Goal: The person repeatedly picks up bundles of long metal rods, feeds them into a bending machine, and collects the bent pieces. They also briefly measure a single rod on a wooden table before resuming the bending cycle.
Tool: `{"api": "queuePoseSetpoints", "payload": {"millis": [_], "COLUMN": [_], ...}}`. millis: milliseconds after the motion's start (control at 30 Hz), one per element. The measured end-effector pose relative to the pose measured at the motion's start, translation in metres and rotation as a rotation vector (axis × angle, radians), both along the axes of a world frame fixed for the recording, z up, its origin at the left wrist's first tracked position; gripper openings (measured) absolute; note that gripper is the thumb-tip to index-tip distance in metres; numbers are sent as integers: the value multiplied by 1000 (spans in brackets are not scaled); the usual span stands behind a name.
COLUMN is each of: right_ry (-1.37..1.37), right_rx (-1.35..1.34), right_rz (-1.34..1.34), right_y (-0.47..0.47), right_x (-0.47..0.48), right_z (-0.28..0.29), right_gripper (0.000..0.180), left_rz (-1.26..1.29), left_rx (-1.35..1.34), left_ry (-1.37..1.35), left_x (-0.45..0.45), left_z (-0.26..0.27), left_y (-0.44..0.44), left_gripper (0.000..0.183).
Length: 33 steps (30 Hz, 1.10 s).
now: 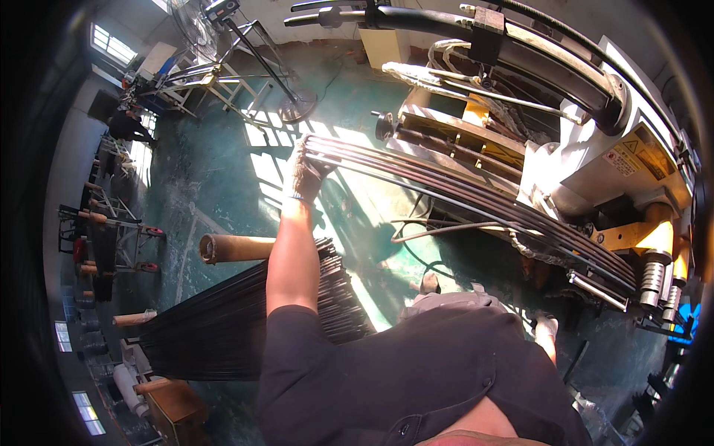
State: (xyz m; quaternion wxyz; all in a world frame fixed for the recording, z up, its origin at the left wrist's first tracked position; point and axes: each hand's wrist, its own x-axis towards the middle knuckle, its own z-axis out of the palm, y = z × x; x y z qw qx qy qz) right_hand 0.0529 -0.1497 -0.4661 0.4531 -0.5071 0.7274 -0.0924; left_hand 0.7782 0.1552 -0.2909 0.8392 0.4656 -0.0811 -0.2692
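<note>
My left hand (304,170), in a pale knit work glove, is stretched forward and grips one end of a bundle of long thin metal rods or tubes (446,184). Several lie side by side, slanting down to the right along the front of a large machine (591,161). Their far ends reach the yellow arm and ribbed metal cylinders (652,281) at the machine's right. My right hand (545,328), also gloved, hangs low by my right side. It is small and partly hidden by my body, so whether it holds anything is unclear.
A dense stack of dark rods (223,329) lies under my left arm, beside a brown cardboard tube (237,248). A pedestal fan (295,106) stands ahead. Bent hoses or rods (446,229) loop below the bundle. Another person (129,125) is far left, near wheeled racks (134,234).
</note>
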Motion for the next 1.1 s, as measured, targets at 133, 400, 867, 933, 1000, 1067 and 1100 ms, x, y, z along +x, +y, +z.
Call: {"api": "queuePoseSetpoints", "payload": {"millis": [133, 400, 867, 933, 1000, 1067, 1100], "right_ry": [-39, -35, -46, 81, 283, 313, 191], "right_rx": [-31, 79, 136, 102, 111, 128, 104], "right_rz": [41, -99, -190, 2, 148, 138, -40], "right_y": [-10, 22, 47, 24, 14, 0, -6], "right_x": [-8, -52, -62, -58, -58, -44, -45], "right_z": [-16, -24, 40, 20, 26, 45, 44], "right_gripper": [19, 21, 15, 21, 27, 30, 30], "left_rz": [61, -82, -347, -274, -336, 128, 128], "left_rx": [305, 630, 268, 56, -62, 128, 108], "left_ry": [-796, -868, 101, 267, 118, 145, 142], "left_x": [41, 84, 49, 70, 19, -41, -48], "left_z": [-50, -67, -22, -30, -19, 7, -6], "left_y": [20, 10, 8, 44, -6, -37, -35], "left_gripper": [37, 43, 65, 71, 74, 75, 75]}}
